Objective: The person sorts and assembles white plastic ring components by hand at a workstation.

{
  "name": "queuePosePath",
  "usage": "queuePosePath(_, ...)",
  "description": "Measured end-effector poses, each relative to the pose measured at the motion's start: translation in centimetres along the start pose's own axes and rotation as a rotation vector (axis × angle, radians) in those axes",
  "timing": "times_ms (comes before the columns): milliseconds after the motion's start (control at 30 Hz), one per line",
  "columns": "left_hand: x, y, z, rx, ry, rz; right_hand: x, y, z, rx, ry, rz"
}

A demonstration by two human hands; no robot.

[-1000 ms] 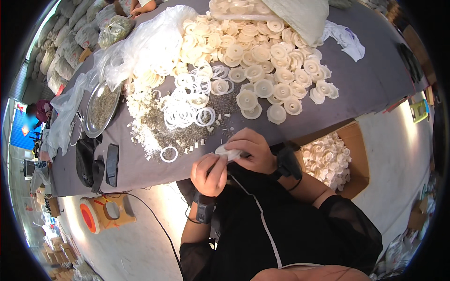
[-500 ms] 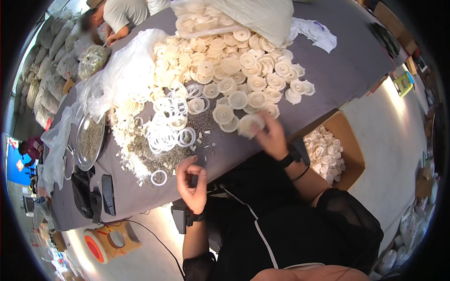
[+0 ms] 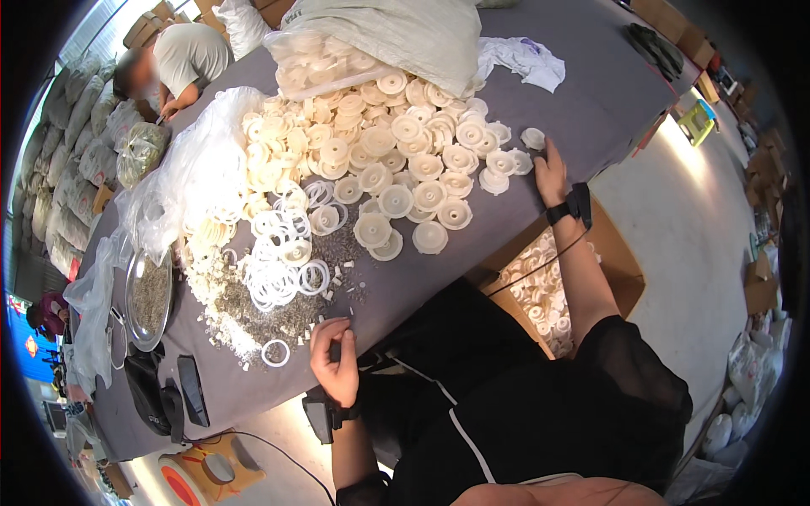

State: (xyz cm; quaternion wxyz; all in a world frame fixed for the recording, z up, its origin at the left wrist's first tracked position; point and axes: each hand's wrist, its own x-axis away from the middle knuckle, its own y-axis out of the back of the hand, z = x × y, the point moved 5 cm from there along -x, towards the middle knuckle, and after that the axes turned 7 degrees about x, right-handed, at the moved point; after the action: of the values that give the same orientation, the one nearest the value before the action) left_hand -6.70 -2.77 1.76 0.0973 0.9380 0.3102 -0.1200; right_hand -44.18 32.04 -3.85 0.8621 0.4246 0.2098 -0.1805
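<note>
My right hand reaches over the table edge at the right of the pile, fingers stretched out. Just beyond its fingertips is a single translucent white round disc, apart from the others; whether they touch cannot be told. Many similar cream discs with raised centres spread across the table. My left hand rests at the near edge with fingers curled and thumb close to them; anything inside is hidden. By it lie a loose white ring, a heap of white rings and small grey and white pieces.
A cardboard box holding more discs stands below the table. At the left are a metal tray of small grey pieces, a phone and a black bag. Behind are plastic sacks, a white cloth and a person.
My right hand has swung from the front of the disc pile to its right side, where a disc now lies by the fingertips. The whole view has shifted; my left hand stays near the edge.
</note>
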Motion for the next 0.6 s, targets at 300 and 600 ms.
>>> queuePosePath(300, 0.2, 0.9, 1.4, 0.091, 0.076, -0.081, 7.7, 3.8, 13.1, -0.508, 0.273, -0.042)
queuePosePath(600, 1.3, 0.1, -0.1, -0.062, -0.013, 0.087, 16.1, -0.8, 29.1, -0.465, 0.973, 0.475)
